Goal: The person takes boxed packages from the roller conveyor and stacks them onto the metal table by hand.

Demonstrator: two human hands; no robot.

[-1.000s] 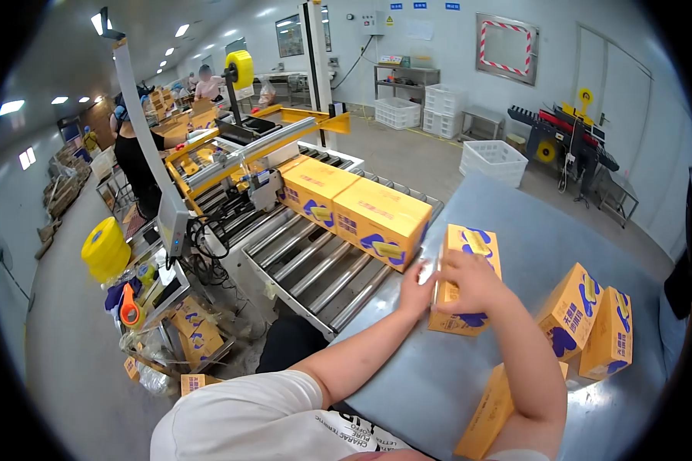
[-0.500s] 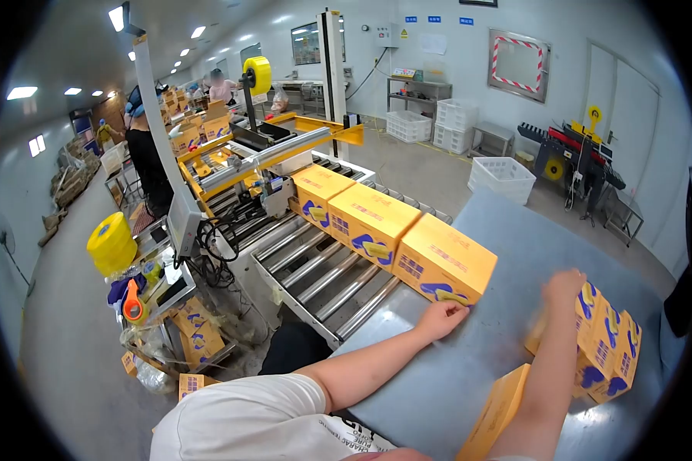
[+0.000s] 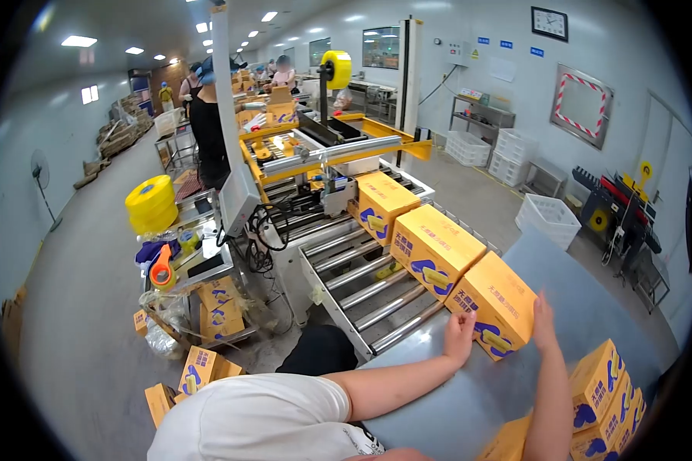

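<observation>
An orange carton (image 3: 496,301) with blue and yellow print lies at the near end of a row, partly over the metal table. My left hand (image 3: 460,336), with its fingers curled in, rests against the carton's long printed side near the lower edge. Against the carton's right end lies my right hand (image 3: 543,323), fingers stretched out along it. Two more cartons stand ahead of it in line, a middle one (image 3: 438,244) and a far one (image 3: 384,201). The far one reaches the taping machine (image 3: 337,192).
Steel rollers (image 3: 373,296) run beneath the row. Stacked cartons (image 3: 607,399) stand on the metal table (image 3: 415,384) at right, with another carton (image 3: 507,439) by my right forearm. A cart with tape rolls (image 3: 152,206) and cables is left. People stand farther back.
My right hand has moved from the stacked cartons on the right to the end of the nearest carton. The left hand stays beside that carton. The view has turned.
</observation>
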